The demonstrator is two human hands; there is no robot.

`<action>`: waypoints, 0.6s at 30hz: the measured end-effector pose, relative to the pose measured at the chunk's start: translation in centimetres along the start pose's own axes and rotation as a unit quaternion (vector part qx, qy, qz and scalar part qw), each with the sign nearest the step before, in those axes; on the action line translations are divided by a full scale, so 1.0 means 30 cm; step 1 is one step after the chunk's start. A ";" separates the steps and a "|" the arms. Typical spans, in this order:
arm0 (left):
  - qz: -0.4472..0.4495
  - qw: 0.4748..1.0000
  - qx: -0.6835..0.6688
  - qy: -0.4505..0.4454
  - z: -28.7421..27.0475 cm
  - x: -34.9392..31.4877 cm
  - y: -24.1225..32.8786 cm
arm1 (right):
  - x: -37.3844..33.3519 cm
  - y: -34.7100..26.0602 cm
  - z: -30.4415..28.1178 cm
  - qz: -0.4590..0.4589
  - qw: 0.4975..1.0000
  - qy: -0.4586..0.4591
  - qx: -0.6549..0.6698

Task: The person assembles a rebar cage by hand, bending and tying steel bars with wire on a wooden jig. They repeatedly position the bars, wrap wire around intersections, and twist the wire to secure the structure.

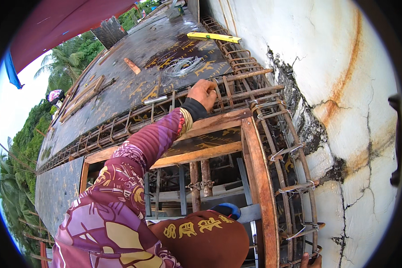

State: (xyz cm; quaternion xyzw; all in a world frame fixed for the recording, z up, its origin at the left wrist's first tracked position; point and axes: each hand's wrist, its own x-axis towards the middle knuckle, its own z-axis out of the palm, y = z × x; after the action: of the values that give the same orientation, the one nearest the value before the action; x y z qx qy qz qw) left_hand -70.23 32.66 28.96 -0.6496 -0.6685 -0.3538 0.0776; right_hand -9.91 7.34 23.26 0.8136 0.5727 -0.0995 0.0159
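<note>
My left arm, in a purple and maroon patterned sleeve with a dark cuff, reaches forward to a rusty rebar cage (228,91). There my left hand (203,94) is closed, its curled fingers on a bar of the cage. A short silver metal piece (155,100) lies on the bars to its left. At the bottom edge, only fingertips of my right hand (311,261) show, closed about a bar of the upright rebar cage (295,178) beside the wall. Thin tie wire is twisted round several of its crossings. The rest of that hand is out of view.
Dark plywood (134,76) carries a coil of wire (183,66), a yellow spirit level (213,37) and wood scraps (132,65). A wooden frame (261,192) surrounds an opening below me. The cracked white wall (344,89) rises on the right. Another person (55,96) is at the far left.
</note>
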 end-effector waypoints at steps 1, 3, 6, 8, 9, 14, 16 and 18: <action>-0.030 0.997 0.072 0.002 -0.030 0.037 -0.146 | 0.008 -0.006 0.020 -0.009 1.000 0.027 0.003; -0.111 0.976 0.185 -0.003 -0.057 0.089 -0.378 | 0.023 0.034 0.068 -0.008 0.999 0.029 -0.040; -0.220 0.920 0.317 -0.073 -0.091 0.165 -0.534 | 0.018 0.061 0.092 -0.014 0.996 0.067 -0.061; -0.241 0.900 0.333 -0.143 -0.108 0.221 -0.545 | 0.009 0.043 0.081 -0.009 0.993 0.100 -0.064; -0.219 0.909 0.325 -0.144 -0.123 0.235 -0.572 | 0.015 0.089 0.123 -0.021 0.990 0.111 -0.089; -0.221 0.894 0.343 -0.186 -0.069 0.328 -0.709 | 0.014 0.060 0.112 0.056 0.995 0.045 -0.063; -0.226 0.899 0.335 -0.168 -0.039 0.351 -0.770 | 0.016 0.066 0.112 0.049 0.996 0.043 -0.056; -0.216 0.907 0.325 -0.161 -0.024 0.375 -0.814 | 0.014 0.050 0.105 0.062 0.997 0.023 -0.050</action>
State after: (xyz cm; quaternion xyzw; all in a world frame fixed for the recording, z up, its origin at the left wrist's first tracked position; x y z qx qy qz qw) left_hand -94.64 43.68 26.74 -0.4763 -0.8738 -0.0156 0.0970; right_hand -8.84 6.78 19.95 0.8478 0.5255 -0.0511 0.0500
